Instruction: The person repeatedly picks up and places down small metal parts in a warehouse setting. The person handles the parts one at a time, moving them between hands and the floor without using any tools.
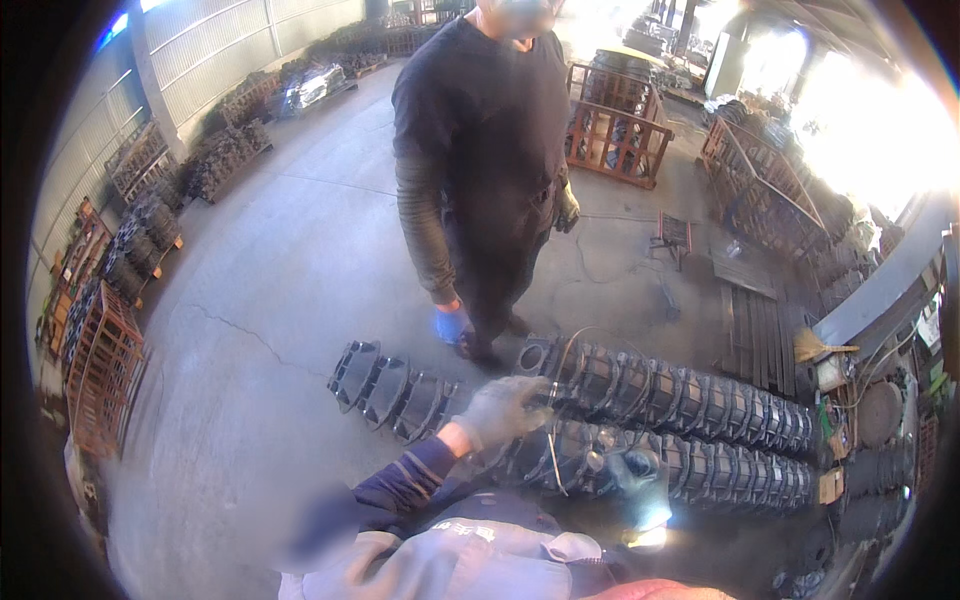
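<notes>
Two long rows of dark ribbed metal castings lie side by side before me, the far row [675,390] and the near row [720,469]. My left hand [499,409], in a pale grey glove, reaches over the left part of the rows, its fingers bent. A thin pale rod [556,461] slants down beside its fingertips; whether the fingers grip it is blurred. My right hand [637,480], in a dark glove with a bright cuff, is low over the near row. Its fingers are too blurred to show a hold. More black castings [390,390] stretch leftward past my left forearm.
A co-worker [480,150] stands across the rows, one blue-gloved hand [454,326] hanging near the castings. Brown metal crates [619,142] and a small stool [673,234] stand behind. At right are a hand broom [817,346] and a grey beam [885,277]. Pallets of castings [225,157] line the wall.
</notes>
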Available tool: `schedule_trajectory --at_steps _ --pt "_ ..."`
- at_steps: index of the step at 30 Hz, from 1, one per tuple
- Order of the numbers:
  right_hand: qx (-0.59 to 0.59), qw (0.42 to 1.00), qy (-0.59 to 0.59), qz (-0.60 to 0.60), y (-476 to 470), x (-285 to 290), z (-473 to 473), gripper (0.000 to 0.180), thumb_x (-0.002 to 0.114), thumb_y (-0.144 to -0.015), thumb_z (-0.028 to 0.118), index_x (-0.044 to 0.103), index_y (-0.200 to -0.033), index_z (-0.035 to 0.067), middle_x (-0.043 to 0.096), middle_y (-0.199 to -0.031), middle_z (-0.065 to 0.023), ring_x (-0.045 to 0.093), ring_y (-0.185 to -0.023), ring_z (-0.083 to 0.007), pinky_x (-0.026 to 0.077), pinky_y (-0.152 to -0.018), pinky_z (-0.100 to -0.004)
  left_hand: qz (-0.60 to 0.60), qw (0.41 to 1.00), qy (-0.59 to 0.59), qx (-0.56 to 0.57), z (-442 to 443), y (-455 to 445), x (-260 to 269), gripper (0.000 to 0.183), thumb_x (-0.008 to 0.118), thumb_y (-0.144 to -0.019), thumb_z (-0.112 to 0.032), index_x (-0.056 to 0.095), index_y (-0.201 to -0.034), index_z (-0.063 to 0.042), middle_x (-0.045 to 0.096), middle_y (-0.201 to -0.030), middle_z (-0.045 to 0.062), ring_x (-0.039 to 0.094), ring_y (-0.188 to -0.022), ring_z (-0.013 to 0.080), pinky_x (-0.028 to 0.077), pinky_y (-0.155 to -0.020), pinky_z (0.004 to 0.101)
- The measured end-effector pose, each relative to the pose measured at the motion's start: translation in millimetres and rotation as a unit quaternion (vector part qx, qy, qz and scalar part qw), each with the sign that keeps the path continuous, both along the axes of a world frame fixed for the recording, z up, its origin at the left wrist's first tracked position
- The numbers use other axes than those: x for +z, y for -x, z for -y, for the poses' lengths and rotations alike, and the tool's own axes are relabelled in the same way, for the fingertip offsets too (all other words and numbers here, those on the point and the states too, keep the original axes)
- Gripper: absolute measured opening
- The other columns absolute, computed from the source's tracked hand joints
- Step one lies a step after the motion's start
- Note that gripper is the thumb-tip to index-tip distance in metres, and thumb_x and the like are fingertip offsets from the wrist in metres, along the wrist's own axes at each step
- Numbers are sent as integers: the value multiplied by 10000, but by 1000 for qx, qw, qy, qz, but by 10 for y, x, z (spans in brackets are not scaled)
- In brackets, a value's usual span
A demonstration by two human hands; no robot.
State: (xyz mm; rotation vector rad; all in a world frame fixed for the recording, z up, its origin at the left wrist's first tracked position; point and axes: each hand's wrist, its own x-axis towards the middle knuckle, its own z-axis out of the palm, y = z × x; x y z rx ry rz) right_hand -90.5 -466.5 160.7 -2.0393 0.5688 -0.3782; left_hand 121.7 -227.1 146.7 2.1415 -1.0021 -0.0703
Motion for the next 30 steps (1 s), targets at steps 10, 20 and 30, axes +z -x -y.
schedule_trajectory --at_steps 10,20,30 --pt "98 989 -81 71 178 181 29 161 889 -916 126 800 -876 -2 752 -770 -101 667 -677 -148 533 -650 -344 -370 920 55 -121 474 146 -292 742 763 -1028 -402 531 -1618 -17 654 -1553 227 624 -1441 314 483 -1196 421" --pt "112 992 -37 48 436 241 92 123 871 -913 98 831 -953 -11 801 -869 -155 759 -771 -193 573 -699 -347 -385 904 8 -185 464 364 -243 455 693 -1099 -273 690 -1463 0 777 -1340 88 675 -1191 136 538 -1048 326" --pt "146 987 -71 18 522 252 160 101 857 -929 74 834 -948 -23 815 -884 -143 767 -791 -173 578 -705 -328 -478 852 97 -193 599 538 -385 666 705 -1107 -262 461 -1649 38 629 -1572 141 571 -1450 199 444 -1233 366"
